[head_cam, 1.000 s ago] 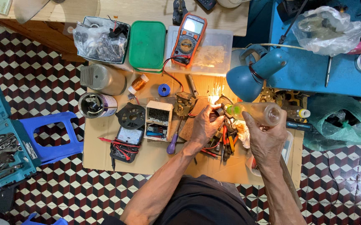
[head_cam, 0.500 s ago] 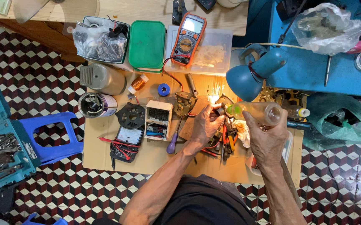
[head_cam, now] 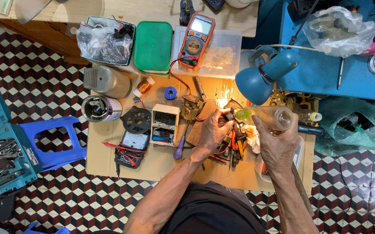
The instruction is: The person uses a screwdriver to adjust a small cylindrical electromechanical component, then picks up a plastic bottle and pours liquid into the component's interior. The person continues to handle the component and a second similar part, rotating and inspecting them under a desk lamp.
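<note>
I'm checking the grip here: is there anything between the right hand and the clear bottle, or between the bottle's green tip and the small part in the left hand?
Nothing visible. The right hand grips the clear bottle directly, and its green tip sits right beside the small part pinched by the left hand.

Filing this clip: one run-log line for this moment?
left hand: holds small part under lamp | right hand: grips clear bottle, tilted toward part | surface: cardboard sheet

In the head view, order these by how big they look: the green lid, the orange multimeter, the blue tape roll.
1. green lid, the largest.
2. orange multimeter, narrower; it stands on a clear box, nearer the camera, yet it looks smaller.
3. blue tape roll, the smallest by far.
</note>
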